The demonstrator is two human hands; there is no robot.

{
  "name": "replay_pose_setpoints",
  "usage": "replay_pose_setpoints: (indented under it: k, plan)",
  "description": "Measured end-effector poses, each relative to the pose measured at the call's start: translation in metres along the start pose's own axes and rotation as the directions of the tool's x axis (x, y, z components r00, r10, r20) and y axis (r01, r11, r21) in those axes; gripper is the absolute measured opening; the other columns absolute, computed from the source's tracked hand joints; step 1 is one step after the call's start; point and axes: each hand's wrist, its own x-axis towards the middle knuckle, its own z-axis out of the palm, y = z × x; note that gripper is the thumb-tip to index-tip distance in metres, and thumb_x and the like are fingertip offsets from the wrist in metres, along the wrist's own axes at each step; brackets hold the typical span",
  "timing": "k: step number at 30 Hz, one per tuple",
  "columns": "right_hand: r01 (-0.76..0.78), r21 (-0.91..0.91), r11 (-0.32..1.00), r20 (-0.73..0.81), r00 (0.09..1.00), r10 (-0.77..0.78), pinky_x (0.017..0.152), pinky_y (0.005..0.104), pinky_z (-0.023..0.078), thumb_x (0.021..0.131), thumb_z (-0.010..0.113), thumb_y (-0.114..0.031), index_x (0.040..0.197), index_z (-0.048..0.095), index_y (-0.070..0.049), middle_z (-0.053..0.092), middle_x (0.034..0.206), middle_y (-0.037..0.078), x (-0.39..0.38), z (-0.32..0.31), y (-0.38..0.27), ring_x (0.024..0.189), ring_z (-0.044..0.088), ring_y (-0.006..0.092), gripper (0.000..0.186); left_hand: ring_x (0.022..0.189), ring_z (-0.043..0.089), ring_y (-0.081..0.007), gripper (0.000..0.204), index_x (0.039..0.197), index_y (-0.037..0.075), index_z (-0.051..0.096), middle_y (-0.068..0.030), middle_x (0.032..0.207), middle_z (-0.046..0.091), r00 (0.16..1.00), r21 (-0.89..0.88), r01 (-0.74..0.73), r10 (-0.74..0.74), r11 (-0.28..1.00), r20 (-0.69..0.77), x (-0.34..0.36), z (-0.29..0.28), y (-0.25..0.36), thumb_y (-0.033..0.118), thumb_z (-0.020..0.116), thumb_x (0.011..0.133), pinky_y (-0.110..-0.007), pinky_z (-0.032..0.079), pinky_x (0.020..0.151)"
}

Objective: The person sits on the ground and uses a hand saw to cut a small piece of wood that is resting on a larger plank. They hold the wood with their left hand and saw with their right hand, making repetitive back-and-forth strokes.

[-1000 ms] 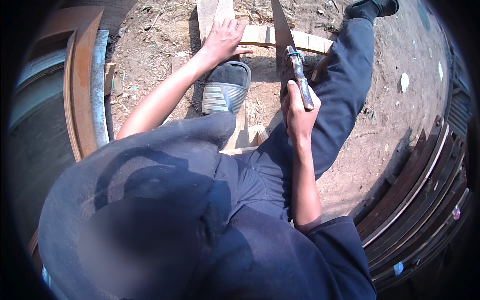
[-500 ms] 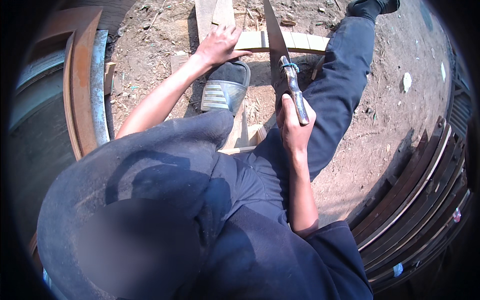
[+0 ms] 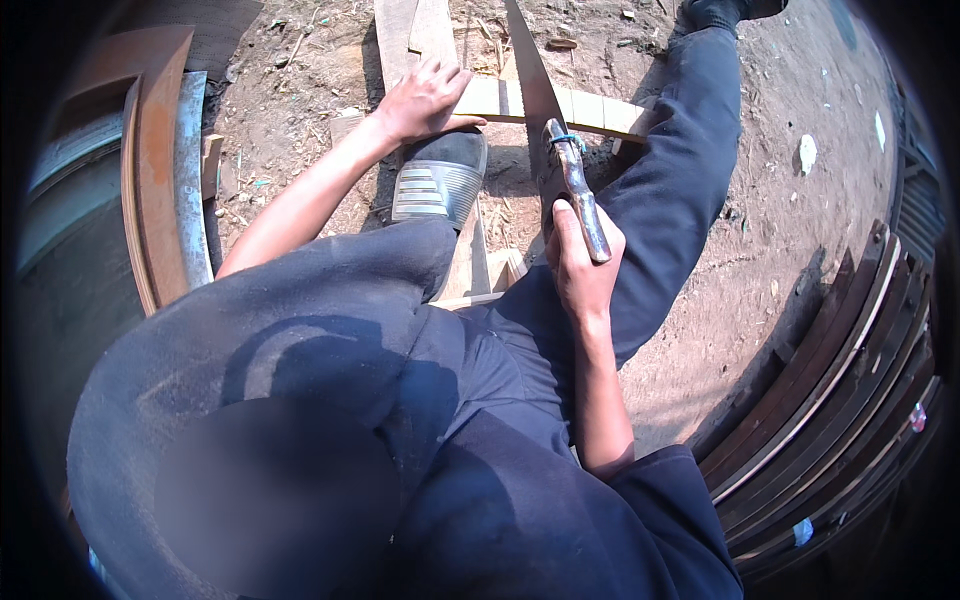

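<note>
My right hand [image 3: 583,262] grips the worn handle of a hand saw [image 3: 540,90], whose toothed blade crosses a pale, narrow wooden board [image 3: 592,112] lying crosswise in front of me. My left hand [image 3: 420,103] holds that board left of the blade, fingers curled over it and thumb stretched along its near edge. Just below this hand is my sandalled foot [image 3: 435,188], with a long plank [image 3: 470,260] showing beneath it. Another plank [image 3: 405,40] runs away beyond my left hand.
Wooden and rusty frame pieces [image 3: 158,190] stand at my left. My outstretched right leg [image 3: 690,170] borders the work. A stack of dark boards [image 3: 820,400] lies at lower right on the dirt ground [image 3: 780,200], which has scattered chips.
The saw and my right hand have moved back toward my body over the last second. The scene has shifted slightly left in view; my left hand stays on the board.
</note>
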Motion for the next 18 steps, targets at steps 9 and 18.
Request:
replay_pose_setpoints:
  k: [9, 18]
  plan:
    - [0.045, -0.062, 0.997, 0.009, 0.999, -0.044, 0.041, 0.0218, 0.028, 0.092, 0.059, -0.013, 0.072, 0.053, -0.004, 0.046, 0.054, -0.003, -0.015, -0.011, 0.002, 0.043, 0.038, 0.0043, 0.023, 0.095, 0.056, -0.0329, 0.061, 0.106, 0.002, 0.059, -0.0148, 0.098, 0.057, 0.999, -0.117, 0.019, -0.023, 0.993, -0.034, 0.007, 0.001, 0.011, 0.055, 0.068, 0.078, -0.043, 0.049, 0.084]
    - [-0.006, 0.025, 1.0, 0.033, 0.999, 0.005, 0.04, 0.0218, 0.028, 0.092, 0.059, -0.011, 0.072, 0.05, -0.005, 0.045, 0.054, -0.003, -0.023, -0.004, 0.021, 0.044, 0.038, 0.0039, 0.023, 0.097, 0.059, -0.0327, 0.066, 0.117, 0.0, 0.054, -0.0169, 0.101, 0.058, 0.996, -0.013, 0.007, -0.006, 1.0, 0.086, 0.0, -0.013, 0.009, 0.054, 0.066, 0.08, -0.043, 0.051, 0.084]
